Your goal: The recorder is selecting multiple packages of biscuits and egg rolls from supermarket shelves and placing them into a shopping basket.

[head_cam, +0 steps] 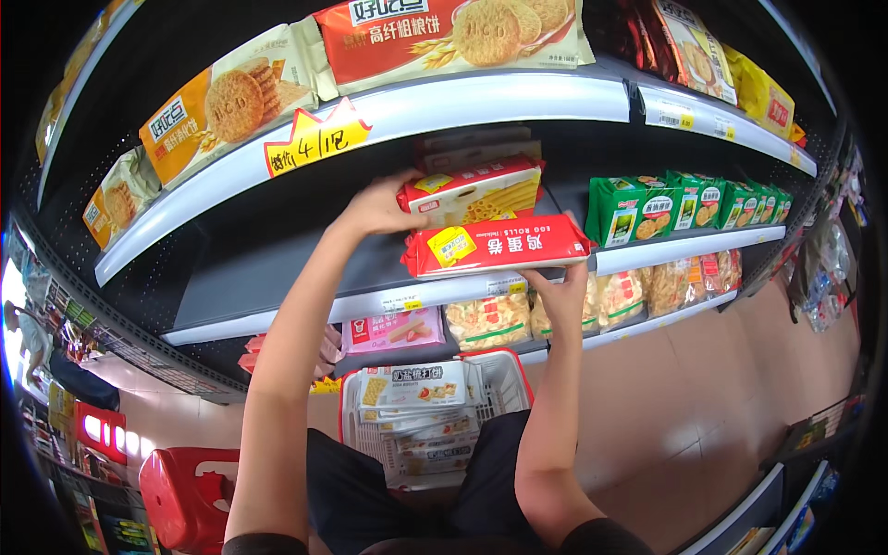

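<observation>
Two red packs of egg rolls are between my hands at the front of a dark middle shelf. My left hand grips the left end of the rear pack, which shows egg rolls printed on its side. The front pack lies tilted before it, and my right hand holds its right end from below, with the fingertips partly hidden. Behind them, more packs stand in shadow on the same shelf.
A white-and-red basket of soda biscuit packs stands below, between my legs. Green biscuit packs fill the shelf's right side. Large biscuit packs line the upper shelf. A red plastic stool is at lower left.
</observation>
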`<action>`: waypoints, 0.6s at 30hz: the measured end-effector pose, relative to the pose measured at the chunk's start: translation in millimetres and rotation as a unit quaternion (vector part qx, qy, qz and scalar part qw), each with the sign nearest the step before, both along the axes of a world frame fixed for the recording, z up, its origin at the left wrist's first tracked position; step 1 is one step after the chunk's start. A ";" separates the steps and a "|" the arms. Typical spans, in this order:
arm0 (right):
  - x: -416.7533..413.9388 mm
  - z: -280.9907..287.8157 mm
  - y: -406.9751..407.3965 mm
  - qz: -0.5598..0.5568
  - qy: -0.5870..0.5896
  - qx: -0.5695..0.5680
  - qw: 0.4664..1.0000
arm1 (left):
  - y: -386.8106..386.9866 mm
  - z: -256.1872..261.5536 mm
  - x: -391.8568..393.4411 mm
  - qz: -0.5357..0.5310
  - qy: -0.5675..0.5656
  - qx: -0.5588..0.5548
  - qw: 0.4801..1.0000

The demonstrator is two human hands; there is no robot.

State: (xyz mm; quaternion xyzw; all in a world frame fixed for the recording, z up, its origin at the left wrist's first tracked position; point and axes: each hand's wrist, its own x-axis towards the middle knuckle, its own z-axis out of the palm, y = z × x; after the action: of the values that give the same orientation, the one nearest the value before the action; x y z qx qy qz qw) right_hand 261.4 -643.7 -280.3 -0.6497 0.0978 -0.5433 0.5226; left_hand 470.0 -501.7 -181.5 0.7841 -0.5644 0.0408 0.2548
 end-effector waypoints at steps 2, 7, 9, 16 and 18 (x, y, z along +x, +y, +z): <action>-0.6 1.8 -1.1 0.008 -0.006 -0.030 0.999 | -1.7 -5.3 -3.6 0.027 0.014 -0.038 0.999; 0.9 13.7 10.9 -0.031 -0.071 -0.140 0.987 | 10.1 -3.1 -17.7 0.084 -0.019 -0.113 0.990; -1.3 18.8 17.9 -0.024 -0.069 -0.149 0.986 | 30.2 6.0 -18.7 0.116 0.014 -0.162 0.980; -33.4 -6.4 1.7 0.033 -0.154 0.121 0.980 | 146.3 2.3 -41.9 0.123 0.231 -0.310 0.914; -37.3 -15.7 -8.5 0.092 -0.132 0.133 0.978 | 180.7 -10.2 -52.4 0.136 0.283 -0.317 0.895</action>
State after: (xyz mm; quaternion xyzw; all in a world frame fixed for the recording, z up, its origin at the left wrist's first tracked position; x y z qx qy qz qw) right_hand 224.1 -652.2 -296.0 -0.5028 0.0391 -0.5560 0.6607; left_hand 417.6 -320.9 -191.7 0.7095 -0.3132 0.0279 0.6306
